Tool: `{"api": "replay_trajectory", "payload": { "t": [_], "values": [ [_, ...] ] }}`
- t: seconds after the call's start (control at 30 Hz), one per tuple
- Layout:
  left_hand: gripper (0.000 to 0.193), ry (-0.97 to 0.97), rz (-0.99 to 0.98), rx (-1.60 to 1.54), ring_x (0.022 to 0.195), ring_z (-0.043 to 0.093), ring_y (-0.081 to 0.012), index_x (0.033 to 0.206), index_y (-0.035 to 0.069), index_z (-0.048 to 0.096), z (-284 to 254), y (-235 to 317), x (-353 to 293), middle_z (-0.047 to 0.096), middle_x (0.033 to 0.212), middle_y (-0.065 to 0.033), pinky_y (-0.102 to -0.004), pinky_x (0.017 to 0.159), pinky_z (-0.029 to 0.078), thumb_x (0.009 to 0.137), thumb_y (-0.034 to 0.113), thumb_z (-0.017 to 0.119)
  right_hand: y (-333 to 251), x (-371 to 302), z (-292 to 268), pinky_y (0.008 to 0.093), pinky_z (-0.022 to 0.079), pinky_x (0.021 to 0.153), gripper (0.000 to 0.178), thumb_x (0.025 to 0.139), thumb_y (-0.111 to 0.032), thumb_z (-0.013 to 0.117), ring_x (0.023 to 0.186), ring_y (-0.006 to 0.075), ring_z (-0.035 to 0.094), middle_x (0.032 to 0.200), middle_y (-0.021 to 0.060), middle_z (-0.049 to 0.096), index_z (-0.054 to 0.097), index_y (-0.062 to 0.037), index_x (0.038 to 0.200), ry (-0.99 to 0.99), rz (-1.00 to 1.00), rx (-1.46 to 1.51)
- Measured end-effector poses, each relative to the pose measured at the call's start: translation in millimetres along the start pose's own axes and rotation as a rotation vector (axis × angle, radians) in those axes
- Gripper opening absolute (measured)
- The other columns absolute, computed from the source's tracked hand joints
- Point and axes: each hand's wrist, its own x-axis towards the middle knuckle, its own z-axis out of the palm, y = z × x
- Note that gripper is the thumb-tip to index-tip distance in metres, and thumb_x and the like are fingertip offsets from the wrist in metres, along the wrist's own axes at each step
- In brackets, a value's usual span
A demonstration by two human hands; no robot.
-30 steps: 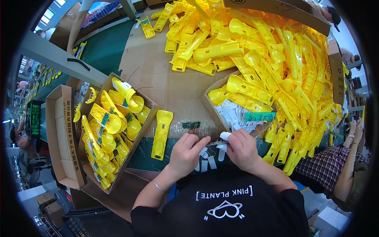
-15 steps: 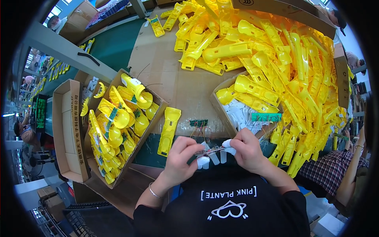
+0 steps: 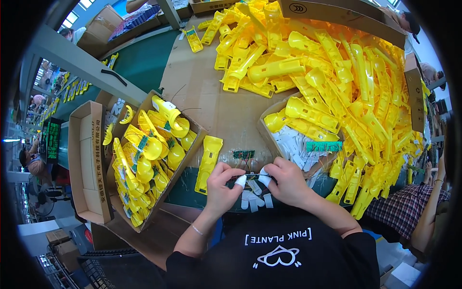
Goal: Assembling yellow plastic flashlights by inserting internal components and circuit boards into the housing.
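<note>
Both hands are closed, with white covers on some fingertips. Between them a thin circuit board (image 3: 251,174) is held edge-on, its left end pinched by my left hand (image 3: 222,187) and its right end by my right hand (image 3: 288,183). Just below the board lie several small white plastic pieces (image 3: 252,198), close to my shirt. Beyond the hands a green circuit board panel (image 3: 243,154) with thin wires rests on the cardboard. A single yellow plastic shell (image 3: 209,164) lies left of my left hand.
On the left, a cardboard box (image 3: 180,176) holds yellow shells fitted with boards and wires, beside an upright cardboard tray (image 3: 87,164). A large heap of yellow shells (image 3: 332,82) fills the right. Nearer, a box of white parts (image 3: 296,147) carries another green board (image 3: 323,146). Another person's arm (image 3: 428,212) shows at far right.
The circuit board went from tilted to nearly level and moved slightly away from my body. Both hands shifted with it, my right hand moving left. The whole view shifted slightly.
</note>
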Motion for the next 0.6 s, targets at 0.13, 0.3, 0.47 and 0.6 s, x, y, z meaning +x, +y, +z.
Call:
{"api": "replay_trajectory", "payload": {
  "t": [0.13,0.3,0.47,0.6],
  "values": [
    [0.022,0.178,0.062,0.148,0.062,0.049,-0.0144,0.086,0.001,0.065,27,-29,3,0.046,0.071,-0.0044,-0.0244,0.056,0.041,0.065,-0.003,0.063,-4,6,19,0.0386,0.044,0.057,0.019,0.062,0.000,0.061,0.066,0.0290,0.052,0.070,0.0114,0.047,0.056,-0.0042,0.080,0.066,0.003,-0.210],
    [0.025,0.244,0.146,0.192,0.077,0.051,-0.0228,0.089,0.001,0.064,22,-23,27,0.052,0.081,-0.0095,-0.0298,0.068,0.044,0.065,-0.003,0.062,6,8,18,0.0381,0.046,0.058,0.011,0.066,-0.003,0.056,0.070,0.0285,0.054,0.073,0.0116,0.048,0.055,-0.0034,0.077,0.075,0.031,-0.284],
    [0.022,0.015,0.164,0.036,0.069,0.053,-0.0187,0.084,0.001,0.065,23,-21,20,0.051,0.076,-0.0078,-0.0264,0.059,0.043,0.063,-0.004,0.062,3,12,21,0.0364,0.046,0.058,0.012,0.067,-0.006,0.056,0.069,0.0274,0.054,0.072,0.0111,0.048,0.054,-0.0050,0.078,0.104,-0.012,-0.274],
    [0.019,0.144,0.165,0.148,0.060,0.049,-0.0167,0.084,-0.002,0.063,43,-34,18,0.048,0.071,-0.0074,-0.0256,0.052,0.039,0.066,-0.005,0.060,5,12,35,0.0371,0.046,0.056,0.016,0.063,-0.008,0.061,0.068,0.0282,0.053,0.072,0.0097,0.048,0.053,-0.0052,0.076,0.126,-0.052,-0.340]
  ]
}}
